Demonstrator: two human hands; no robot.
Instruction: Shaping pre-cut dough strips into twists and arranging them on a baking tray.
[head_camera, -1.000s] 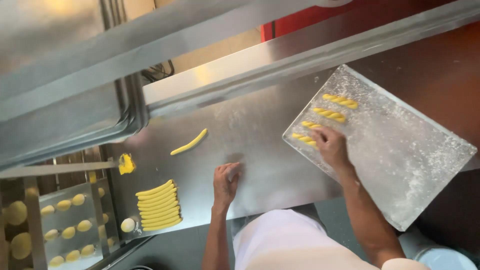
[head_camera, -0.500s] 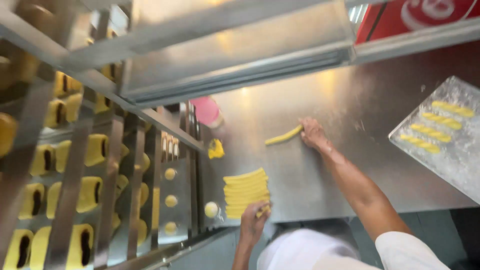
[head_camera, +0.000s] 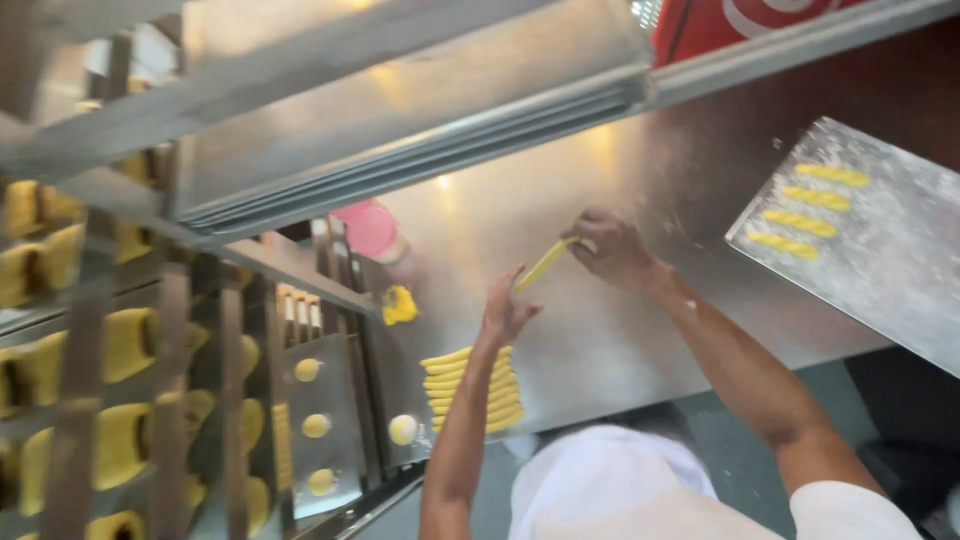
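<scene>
Head view: hands (head_camera: 560, 275) on dough strip (head_camera: 545, 264)

A red sign (head_camera: 760, 20) with white curves sits top right.

My right hand (head_camera: 612, 250) and left hand (head_camera: 505, 312) share one dough stick (head_camera: 545, 264) over the tabletop (head_camera: 620, 340). Stacked sticks (head_camera: 472, 388) lie below my left hand; the tray (head_camera: 900, 270) sits right of my right hand.
</scene>
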